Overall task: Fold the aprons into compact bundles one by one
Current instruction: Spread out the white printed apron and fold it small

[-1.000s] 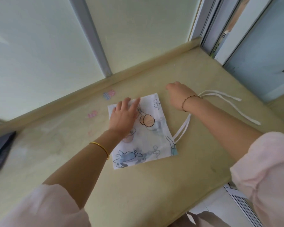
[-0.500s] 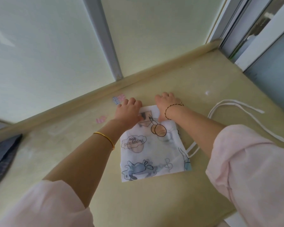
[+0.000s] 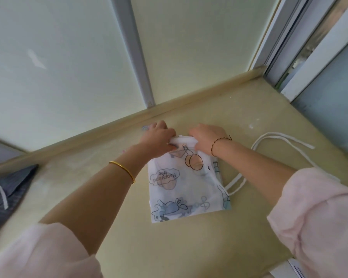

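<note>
A white apron (image 3: 186, 185) printed with cartoon figures lies folded into a rectangle on the beige table (image 3: 169, 247). Its far edge is lifted and rolled up a little. My left hand (image 3: 159, 138) grips that far edge at its left corner, fingers curled over the fabric. At the right corner of the same edge, my right hand (image 3: 206, 138) grips it too. White apron straps (image 3: 283, 141) trail from the bundle's right side and loop across the table to the right.
A dark grey striped cloth (image 3: 10, 189) with a white strap lies at the table's left edge. A pale wall with a grey upright strip stands right behind the table. Small stickers (image 3: 145, 128) sit near the wall. A window frame (image 3: 301, 47) is at the right.
My right hand left the straps and came to the apron's far edge. Both hands went from resting flat to gripping that edge and lifting it into a small roll.
</note>
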`<state>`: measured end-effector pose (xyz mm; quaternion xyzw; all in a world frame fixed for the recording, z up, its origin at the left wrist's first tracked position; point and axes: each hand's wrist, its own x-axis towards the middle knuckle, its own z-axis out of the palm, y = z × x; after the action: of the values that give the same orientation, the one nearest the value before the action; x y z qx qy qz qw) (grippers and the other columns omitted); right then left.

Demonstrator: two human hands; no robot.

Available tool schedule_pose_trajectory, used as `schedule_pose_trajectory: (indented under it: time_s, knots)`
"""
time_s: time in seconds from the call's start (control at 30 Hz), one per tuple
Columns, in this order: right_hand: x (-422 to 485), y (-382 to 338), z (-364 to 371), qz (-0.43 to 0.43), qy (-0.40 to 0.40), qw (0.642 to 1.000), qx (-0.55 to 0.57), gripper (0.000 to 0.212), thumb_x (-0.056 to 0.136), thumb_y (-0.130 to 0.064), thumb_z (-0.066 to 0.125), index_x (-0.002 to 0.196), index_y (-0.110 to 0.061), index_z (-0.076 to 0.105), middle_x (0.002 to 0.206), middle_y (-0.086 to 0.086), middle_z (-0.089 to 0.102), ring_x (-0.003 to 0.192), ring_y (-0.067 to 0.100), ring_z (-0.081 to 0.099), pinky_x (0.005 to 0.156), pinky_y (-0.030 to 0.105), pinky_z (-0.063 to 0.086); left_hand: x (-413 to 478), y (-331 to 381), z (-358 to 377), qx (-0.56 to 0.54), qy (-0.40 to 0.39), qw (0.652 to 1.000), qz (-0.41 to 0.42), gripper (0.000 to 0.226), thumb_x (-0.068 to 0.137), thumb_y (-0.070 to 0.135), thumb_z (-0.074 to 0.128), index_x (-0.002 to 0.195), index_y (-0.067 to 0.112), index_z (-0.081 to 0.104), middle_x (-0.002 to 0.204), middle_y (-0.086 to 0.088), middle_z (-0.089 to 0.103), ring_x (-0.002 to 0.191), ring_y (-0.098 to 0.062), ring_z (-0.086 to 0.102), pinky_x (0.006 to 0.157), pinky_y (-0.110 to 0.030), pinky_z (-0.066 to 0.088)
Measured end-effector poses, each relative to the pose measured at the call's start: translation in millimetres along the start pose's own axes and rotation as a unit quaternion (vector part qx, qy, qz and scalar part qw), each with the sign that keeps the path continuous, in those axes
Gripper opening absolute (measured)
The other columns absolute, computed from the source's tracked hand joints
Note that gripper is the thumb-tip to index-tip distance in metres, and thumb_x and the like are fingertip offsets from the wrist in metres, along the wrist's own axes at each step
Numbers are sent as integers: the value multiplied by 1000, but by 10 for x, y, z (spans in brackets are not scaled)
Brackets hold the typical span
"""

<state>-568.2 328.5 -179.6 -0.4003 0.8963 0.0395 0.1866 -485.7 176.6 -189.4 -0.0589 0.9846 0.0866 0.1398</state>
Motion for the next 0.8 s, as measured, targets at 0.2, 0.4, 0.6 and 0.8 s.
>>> schedule_pose_trajectory:
  time_s: [0.2, 0.4, 0.6, 0.8]
  knots:
    - [-361, 30, -721, 8, 278, 961, -10, 18, 84, -12, 61, 100, -13, 53, 100, 7, 50, 79, 22, 43, 56, 29, 30, -301, 218, -874, 69, 210, 975, 22, 24, 95, 34, 48, 100, 11, 47, 91, -6, 59, 78, -32, 59, 61, -34, 41]
    - [-864, 40, -326, -29, 306, 951, -36, 22, 80, 0, 57, 98, -13, 52, 102, 8, 54, 91, 27, 49, 58, 31, 30, -759, 613, -629, 169, 187, 967, 33, 18, 93, 17, 44, 110, 11, 44, 104, -7, 60, 95, -31, 59, 61, -33, 35]
    - [-1212, -9, 450, -53, -38, 998, 23, 20, 89, -16, 49, 109, -21, 48, 97, 6, 56, 78, 23, 50, 66, 27, 37, -1099, 767, 261, 48, -112, 992, 41, 24, 92, 11, 42, 116, 8, 43, 115, -13, 52, 101, -30, 55, 72, -32, 38]
    - [-1328, 176, 528, -70, -182, 963, 185, 27, 76, -27, 75, 86, -19, 52, 81, -7, 50, 69, 10, 47, 56, 22, 34, -1278, 789, 331, -127, -290, 949, 11, 15, 92, 29, 53, 98, 20, 42, 83, 5, 49, 81, -19, 49, 63, -24, 36]
